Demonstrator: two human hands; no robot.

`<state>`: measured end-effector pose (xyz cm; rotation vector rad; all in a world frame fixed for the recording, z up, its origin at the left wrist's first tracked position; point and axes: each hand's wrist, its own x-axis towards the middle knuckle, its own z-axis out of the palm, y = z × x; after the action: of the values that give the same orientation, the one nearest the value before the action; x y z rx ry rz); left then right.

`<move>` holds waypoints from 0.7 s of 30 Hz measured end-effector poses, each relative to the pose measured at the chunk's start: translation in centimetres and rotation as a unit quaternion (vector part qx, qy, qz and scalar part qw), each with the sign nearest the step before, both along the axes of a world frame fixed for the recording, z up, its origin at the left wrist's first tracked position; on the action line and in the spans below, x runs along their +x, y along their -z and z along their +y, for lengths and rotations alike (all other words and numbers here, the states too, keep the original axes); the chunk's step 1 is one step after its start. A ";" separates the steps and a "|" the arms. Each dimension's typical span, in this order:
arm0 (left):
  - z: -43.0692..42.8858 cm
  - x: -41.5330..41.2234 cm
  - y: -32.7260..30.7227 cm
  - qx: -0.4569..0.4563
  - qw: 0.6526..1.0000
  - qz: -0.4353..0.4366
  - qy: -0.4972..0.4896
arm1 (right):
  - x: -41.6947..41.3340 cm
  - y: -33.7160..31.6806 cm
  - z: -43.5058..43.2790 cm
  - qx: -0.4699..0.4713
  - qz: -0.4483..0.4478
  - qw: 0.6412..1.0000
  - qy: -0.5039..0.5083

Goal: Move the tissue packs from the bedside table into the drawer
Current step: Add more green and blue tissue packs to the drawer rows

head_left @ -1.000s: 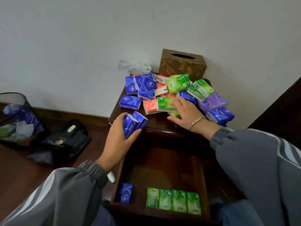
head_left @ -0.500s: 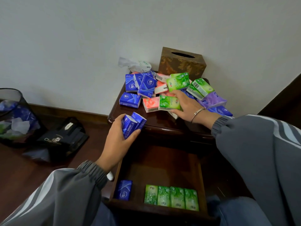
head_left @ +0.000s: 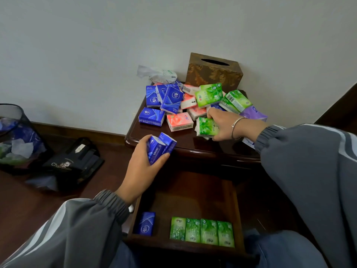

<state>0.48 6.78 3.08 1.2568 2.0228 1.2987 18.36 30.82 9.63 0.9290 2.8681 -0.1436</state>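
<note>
A heap of blue, pink, green and purple tissue packs [head_left: 179, 121] covers the dark bedside table [head_left: 193, 146]. My left hand [head_left: 143, 167] grips two blue tissue packs [head_left: 160, 147] at the table's front left edge, above the open drawer [head_left: 185, 200]. My right hand [head_left: 225, 125] is closed on a green tissue pack [head_left: 205, 126] at the front of the heap. One blue pack [head_left: 145, 223] and a row of several green packs [head_left: 201, 231] lie along the drawer's front.
A brown tissue box [head_left: 214, 74] and a crumpled plastic wrapper [head_left: 156, 74] stand at the table's back by the wall. On the floor to the left are a mesh waste bin [head_left: 17, 136] and a black bag [head_left: 71, 163].
My right hand has closed around a green pack and drawn it toward the table's front. My left hand stays where it was, holding the two blue packs.
</note>
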 end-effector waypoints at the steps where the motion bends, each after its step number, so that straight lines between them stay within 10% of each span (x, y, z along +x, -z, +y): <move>1: -0.2 0.0 0.1 0.001 1.000 0.001 0.000 | -0.1 0.0 0.0 0.001 -0.001 1.000 0.003; 21: -5.0 1.1 3.5 -0.161 0.985 -0.061 0.009 | -1.7 -0.5 -2.3 0.138 -0.106 0.985 -0.010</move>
<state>1.57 1.83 -0.38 1.0191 2.0282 0.9643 16.64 28.56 10.11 0.8964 2.7390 0.3430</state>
